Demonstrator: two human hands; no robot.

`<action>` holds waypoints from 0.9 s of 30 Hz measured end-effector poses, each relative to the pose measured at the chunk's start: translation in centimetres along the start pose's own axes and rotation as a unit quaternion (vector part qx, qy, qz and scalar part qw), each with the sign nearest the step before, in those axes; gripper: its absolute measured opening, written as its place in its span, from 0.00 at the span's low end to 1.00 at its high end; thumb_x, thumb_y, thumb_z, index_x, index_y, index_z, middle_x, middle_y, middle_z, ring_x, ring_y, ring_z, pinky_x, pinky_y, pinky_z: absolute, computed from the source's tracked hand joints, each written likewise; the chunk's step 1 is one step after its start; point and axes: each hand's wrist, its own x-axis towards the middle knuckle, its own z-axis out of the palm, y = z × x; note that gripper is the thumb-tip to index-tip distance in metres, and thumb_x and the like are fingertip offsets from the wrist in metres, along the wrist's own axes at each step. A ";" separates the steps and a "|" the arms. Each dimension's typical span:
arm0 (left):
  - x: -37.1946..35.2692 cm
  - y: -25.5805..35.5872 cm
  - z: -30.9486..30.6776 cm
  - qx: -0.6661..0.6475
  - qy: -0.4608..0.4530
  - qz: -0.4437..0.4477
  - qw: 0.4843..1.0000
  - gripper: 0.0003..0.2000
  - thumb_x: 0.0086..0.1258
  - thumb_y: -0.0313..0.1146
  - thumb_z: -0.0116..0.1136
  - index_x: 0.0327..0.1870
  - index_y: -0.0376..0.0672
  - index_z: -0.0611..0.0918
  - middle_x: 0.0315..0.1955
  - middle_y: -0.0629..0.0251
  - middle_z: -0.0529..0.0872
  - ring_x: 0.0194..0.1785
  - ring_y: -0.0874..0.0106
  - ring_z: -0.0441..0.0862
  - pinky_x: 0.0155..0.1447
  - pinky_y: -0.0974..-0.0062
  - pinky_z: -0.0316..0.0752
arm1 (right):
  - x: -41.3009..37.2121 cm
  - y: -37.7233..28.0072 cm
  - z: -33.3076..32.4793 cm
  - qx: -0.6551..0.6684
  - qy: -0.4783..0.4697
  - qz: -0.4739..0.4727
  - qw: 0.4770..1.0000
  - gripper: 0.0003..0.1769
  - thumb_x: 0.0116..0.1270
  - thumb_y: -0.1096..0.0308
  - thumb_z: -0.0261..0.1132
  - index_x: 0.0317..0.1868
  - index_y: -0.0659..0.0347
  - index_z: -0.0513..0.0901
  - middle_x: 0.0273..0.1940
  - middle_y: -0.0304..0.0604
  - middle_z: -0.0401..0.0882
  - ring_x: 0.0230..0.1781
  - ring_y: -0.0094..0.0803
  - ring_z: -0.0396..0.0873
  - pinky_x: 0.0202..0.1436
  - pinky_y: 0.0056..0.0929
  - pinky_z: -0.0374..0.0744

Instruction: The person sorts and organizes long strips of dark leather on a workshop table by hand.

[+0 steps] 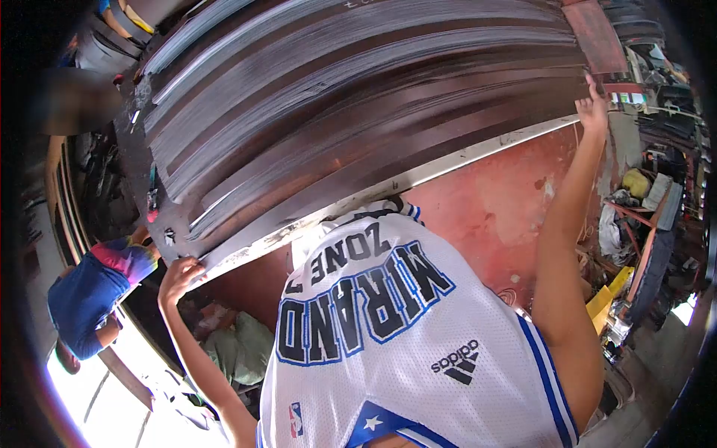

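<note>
Left hand (181, 279) grasps the streaked dark panel (358, 97) by one corner; right hand (592, 112) touches another, grip unclear

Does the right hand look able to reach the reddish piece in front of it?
Probably yes: the right hand has a finger extended close to the near edge of the reddish piece, and nothing visible stands between them.

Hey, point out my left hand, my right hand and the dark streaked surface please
Left hand (180, 279), head view: middle of the hand.
Right hand (592, 113), head view: middle of the hand.
Dark streaked surface (358, 104), head view: near its middle.
</note>
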 end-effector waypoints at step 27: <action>2.1 -1.8 1.6 0.020 -0.043 -0.039 0.998 0.10 0.71 0.32 0.56 0.36 0.31 0.80 0.27 0.58 0.87 0.32 0.72 0.84 0.41 0.74 0.77 | 0.1 10.8 -6.3 -0.333 0.117 0.090 0.931 0.20 0.56 0.53 0.77 0.36 0.56 0.80 0.26 0.29 0.71 0.24 0.17 0.68 0.23 0.14 0.70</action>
